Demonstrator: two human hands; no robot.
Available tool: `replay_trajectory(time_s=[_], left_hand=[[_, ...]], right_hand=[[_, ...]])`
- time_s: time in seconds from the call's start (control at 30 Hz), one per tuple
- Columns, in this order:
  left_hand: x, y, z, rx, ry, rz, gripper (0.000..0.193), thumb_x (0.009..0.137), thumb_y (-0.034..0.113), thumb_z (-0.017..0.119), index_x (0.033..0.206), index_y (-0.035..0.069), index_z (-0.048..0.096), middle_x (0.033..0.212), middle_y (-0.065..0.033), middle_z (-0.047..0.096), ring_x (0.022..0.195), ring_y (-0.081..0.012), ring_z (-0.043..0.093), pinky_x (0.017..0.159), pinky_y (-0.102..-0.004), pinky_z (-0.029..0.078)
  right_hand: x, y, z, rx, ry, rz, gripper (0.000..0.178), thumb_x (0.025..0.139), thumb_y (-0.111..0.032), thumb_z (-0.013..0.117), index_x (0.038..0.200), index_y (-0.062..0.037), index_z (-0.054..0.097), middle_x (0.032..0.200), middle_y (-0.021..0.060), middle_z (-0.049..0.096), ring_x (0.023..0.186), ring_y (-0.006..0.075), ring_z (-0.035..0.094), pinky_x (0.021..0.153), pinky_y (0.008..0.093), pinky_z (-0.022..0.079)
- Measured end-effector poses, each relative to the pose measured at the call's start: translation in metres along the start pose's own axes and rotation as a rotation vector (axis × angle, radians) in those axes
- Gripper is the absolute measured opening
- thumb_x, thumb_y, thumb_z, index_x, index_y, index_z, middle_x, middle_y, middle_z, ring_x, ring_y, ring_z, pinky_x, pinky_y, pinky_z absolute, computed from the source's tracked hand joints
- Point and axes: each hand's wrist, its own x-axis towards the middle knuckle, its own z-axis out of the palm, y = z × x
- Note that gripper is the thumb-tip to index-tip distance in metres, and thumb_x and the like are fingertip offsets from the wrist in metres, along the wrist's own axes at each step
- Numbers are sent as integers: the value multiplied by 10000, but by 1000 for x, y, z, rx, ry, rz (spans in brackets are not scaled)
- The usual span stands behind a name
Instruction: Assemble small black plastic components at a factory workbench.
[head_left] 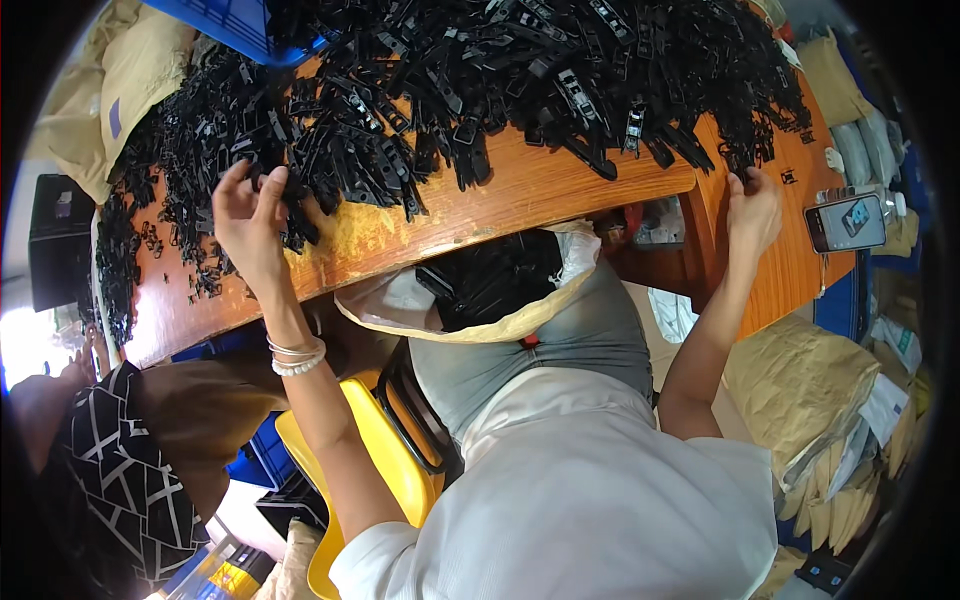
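A heap of black plastic clip-like parts (480, 85) covers the far side of the wooden table. My left hand (250, 220) is at the near edge of the left pile, thumb and fingers apart, with black parts behind and beside them. On the right, my right hand (755, 215) has its fingertips closed at the edge of a pile of smaller black frame-like pieces (755, 120). What lies between those fingertips looks like one of these small pieces, largely hidden. In my lap sits an open sack (480, 325) with longer black parts (500, 280) inside.
A blue plastic basket (225, 25) stands at the far left. A phone (846, 222) is at the table's right edge. Paper sacks (800, 390) stand to the right. Another person's patterned clothing (125, 480) and a yellow chair (400, 460) are at lower left.
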Motion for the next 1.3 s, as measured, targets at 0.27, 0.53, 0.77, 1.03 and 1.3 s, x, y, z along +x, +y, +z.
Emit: replay_trajectory(time_s=[0.27, 0.53, 0.77, 1.03, 1.3], left_hand=[[-31, 10, 14, -516, -435, -337, 327, 724, -62, 599, 1045, -61, 538, 812, -80, 580, 608, -116, 540, 536, -220, 440], [-55, 19, 36, -703, -559, -402, 328, 733, 0, 605, 1044, -75, 529, 922, -155, 593, 570, -110, 541, 500, -197, 440], [-81, 30, 68, -928, -856, -595, 382, 865, 185, 489, 1147, -70, 453, 800, -170, 590, 456, -107, 486, 368, -180, 362], [-97, 47, 71, -1055, -973, -888, 359, 911, 196, 403, 1093, -102, 487, 697, -170, 571, 365, -126, 440, 329, -186, 343], [-98, 42, 66, -975, -922, -1038, 331, 913, 183, 387, 855, -113, 521, 636, -180, 547, 298, -123, 424, 239, -185, 287]], right_hand=[[-6, 8, 3, 203, -39, -19, 180, 750, -175, 624, 861, -36, 654, 796, 125, 630, 752, 274, 597, 686, 345, 446], [-7, 22, -29, -108, -93, -103, 183, 773, -127, 589, 926, -36, 634, 791, 136, 628, 740, 244, 609, 664, 313, 452], [-36, -54, -83, 860, -165, -359, 92, 757, 15, 573, 837, 26, 617, 798, 94, 598, 751, 204, 573, 664, 274, 444], [-71, -131, -66, 1376, -345, -983, 133, 648, 66, 605, 769, 13, 609, 745, 80, 558, 681, 203, 512, 584, 272, 408], [-72, -138, -59, 1294, -502, -1070, 154, 617, 3, 636, 769, -16, 632, 743, 55, 533, 687, 205, 491, 569, 291, 378]])
